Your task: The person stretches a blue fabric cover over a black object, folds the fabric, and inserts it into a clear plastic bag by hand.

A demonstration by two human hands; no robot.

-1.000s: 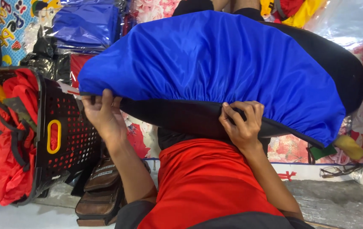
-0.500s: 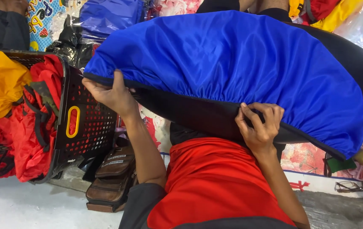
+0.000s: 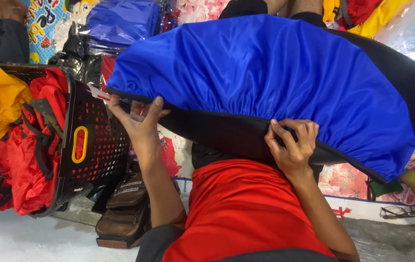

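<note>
A large stuffed bag with a blue fabric cover [image 3: 265, 73] and a black underside lies across the upper middle of the view. My left hand [image 3: 139, 121] grips the blue cover's gathered edge at the bag's left end. My right hand [image 3: 292, 143] pinches the same elastic edge over the black part, near the middle. Red fabric [image 3: 241, 208] lies on my lap below the bag.
A black perforated plastic basket [image 3: 96, 145] with a yellow handle slot stands at the left, full of red and yellow bags [image 3: 3, 106]. Brown sandals [image 3: 125, 208] lie beside it on the grey floor. Blue bundles [image 3: 120, 22] and patterned mats sit behind.
The view has shifted so the basket and bag sit further right. My left hand has slid along the cover's edge at the bag's left end; my right hand stays pinched on the edge.
</note>
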